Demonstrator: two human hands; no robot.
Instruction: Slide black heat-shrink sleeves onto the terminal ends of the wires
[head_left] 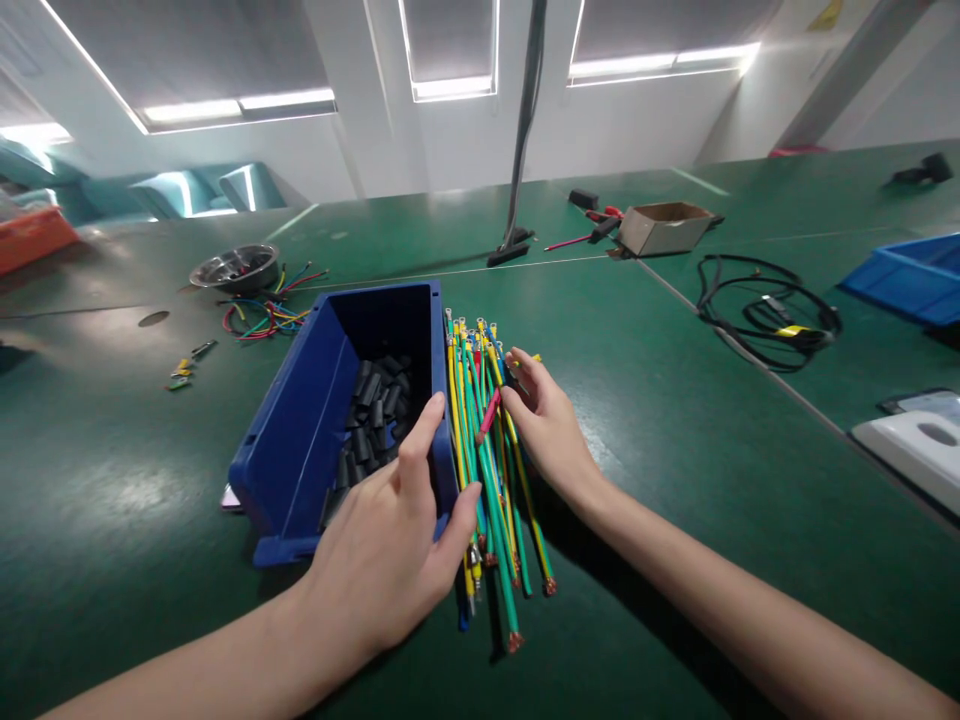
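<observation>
A dark blue plastic bin (292,440) holds short black sleeve pieces (375,400). My left hand (390,530) is at its right wall, index finger along the rim and thumb outside, over the wires; its other fingers are partly hidden. Against that wall lies a bundle of cut wires (487,470), mostly green and yellow, with metal lugs at the far ends and bare copper at several near ends. A short pink piece (489,415) lies across them. My right hand (546,420) is curled around the bundle's right side, thumb and fingertips on the wires.
Behind the bin are a steel bowl (236,268) and loose coloured wires (266,318). Small lugs (181,372) lie at left. A cardboard box (664,230), coiled black cable (772,310) and light blue tray (911,278) are at right. A dark cable (523,130) rises from the green table (645,420).
</observation>
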